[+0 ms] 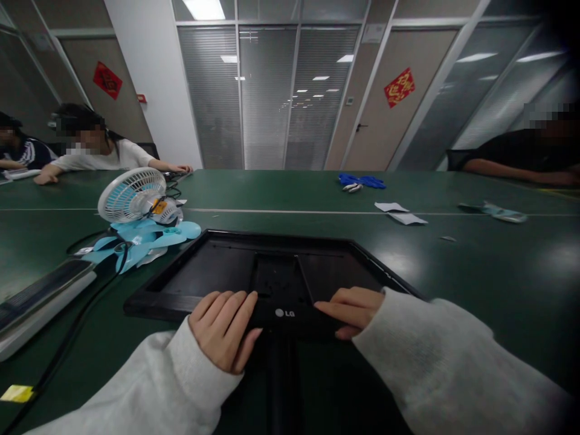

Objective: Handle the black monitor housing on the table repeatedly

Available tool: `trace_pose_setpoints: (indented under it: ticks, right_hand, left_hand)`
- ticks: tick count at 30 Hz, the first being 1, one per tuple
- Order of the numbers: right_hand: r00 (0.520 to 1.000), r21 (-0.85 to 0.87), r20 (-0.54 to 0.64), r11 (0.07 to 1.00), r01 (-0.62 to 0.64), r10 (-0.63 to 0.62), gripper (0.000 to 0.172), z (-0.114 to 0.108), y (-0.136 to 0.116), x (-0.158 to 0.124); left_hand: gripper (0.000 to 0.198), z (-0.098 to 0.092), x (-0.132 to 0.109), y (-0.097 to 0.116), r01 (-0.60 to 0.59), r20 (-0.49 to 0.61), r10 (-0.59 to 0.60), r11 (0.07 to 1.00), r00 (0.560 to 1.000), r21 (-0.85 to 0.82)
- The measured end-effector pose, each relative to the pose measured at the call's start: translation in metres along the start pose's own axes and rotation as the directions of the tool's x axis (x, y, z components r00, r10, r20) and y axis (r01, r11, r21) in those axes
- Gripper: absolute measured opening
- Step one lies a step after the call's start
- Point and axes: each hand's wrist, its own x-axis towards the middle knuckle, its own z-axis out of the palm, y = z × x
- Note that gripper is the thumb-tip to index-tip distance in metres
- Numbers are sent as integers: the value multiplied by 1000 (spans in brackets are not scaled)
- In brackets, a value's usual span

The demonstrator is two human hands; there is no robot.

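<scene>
A black LG monitor [217,269] lies face down on the green table [475,266] in front of me, its back panel up. My left hand [224,329] rests flat on the near edge of the panel, left of the LG logo, fingers stretched out together. My right hand [351,308] lies on the same edge to the right of the logo, fingers pointing left and pressed on the plastic. A dark stand neck [281,374] runs from the logo toward me between my white sleeves.
A small white and light-blue desk fan [136,202] with its cable stands at the left, beside a flat grey device [40,299]. Blue gloves [360,180], paper scraps [401,212] and a bluish packet [498,211] lie farther back. People sit at the far left and right.
</scene>
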Motion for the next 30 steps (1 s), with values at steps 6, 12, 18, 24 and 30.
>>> trace_pose_setpoints:
  ticks: [6,12,18,24,30]
  right_hand:
    - [996,14,-83,1000,-8,9,35,-1,-1,2]
    - [992,51,-122,999,-15,21,36,3,2,3]
    - [996,53,-89,999,10,-5,37,7,1,4]
    - [992,52,-128,998,24,-18,37,7,3,5]
    - [999,64,-48,998,21,-18,38,10,2,6]
  left_hand:
    - [33,14,-11,-6,-50,-158,55,998,986,39]
    - [28,19,-18,-2,-34,-301,36,999,953,13]
    - [26,16,-19,3,-63,-348,51,998,936,-25]
    - [28,12,-17,4,-80,-277,52,993,959,-91]
    - [30,13,-17,3,-91,-256,66,992,965,-88]
